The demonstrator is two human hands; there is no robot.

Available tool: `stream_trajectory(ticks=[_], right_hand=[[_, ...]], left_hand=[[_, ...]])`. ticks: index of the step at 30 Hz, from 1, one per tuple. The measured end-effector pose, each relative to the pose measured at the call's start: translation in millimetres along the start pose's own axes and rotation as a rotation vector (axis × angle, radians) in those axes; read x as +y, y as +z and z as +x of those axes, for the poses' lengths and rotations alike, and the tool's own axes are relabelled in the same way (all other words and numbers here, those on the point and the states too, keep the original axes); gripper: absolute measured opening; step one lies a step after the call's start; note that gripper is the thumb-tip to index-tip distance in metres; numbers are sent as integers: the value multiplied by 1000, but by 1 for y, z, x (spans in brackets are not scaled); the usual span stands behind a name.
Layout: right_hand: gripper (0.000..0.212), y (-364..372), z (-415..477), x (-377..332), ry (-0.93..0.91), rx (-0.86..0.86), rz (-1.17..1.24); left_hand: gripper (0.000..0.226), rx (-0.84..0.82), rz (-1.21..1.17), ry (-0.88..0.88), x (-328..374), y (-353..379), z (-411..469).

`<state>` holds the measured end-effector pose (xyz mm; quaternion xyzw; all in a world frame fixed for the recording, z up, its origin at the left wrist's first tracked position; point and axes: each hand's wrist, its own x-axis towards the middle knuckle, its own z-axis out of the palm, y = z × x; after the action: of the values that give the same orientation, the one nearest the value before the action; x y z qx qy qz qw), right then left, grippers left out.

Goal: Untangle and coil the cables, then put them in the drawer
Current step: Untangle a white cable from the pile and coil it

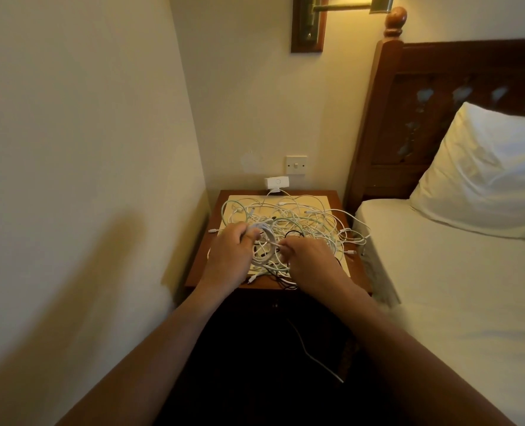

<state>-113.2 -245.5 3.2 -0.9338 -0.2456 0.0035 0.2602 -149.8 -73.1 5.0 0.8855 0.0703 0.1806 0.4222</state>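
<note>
Two forearms (162, 348) reach in over the nightstand (198, 265); one coil begun, the rest a tangle.

The left hand (229, 256) curls round a small, partly wound coil (265, 236) of white cable. The right hand (310, 262) pinches a white strand (281, 246) leading off it. Just beyond, the cables (304, 218) sprawl in loose overlapping loops on a cream mat (318, 200) on the nightstand top. They are mostly white, with some pale green and one black, and plug ends poke out at the edges. One loose cable (316, 361) trails toward the floor. Judgement: early stage, with the bulk unsorted and nothing stowed. The drawer front is lost in shadow, so I cannot tell whether it is open.
</note>
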Motion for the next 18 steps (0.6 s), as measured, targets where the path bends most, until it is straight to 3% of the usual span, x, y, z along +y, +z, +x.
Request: stream_trajectory(ticks=[5, 10, 14, 18], right_hand=[[23, -29, -16, 0, -96, 76, 56], [23, -41, -23, -4, -153, 231, 131], [22, -34, -18, 8, -133, 360, 24], [21, -25, -20, 2, -68, 349, 251]], left_hand=[[25, 16, -64, -94, -16, -27, 28], [22, 159, -56, 21, 10, -37, 33], [21, 23, -491, -83, 27, -30, 19], [16, -13, -630, -105, 32, -12, 5]])
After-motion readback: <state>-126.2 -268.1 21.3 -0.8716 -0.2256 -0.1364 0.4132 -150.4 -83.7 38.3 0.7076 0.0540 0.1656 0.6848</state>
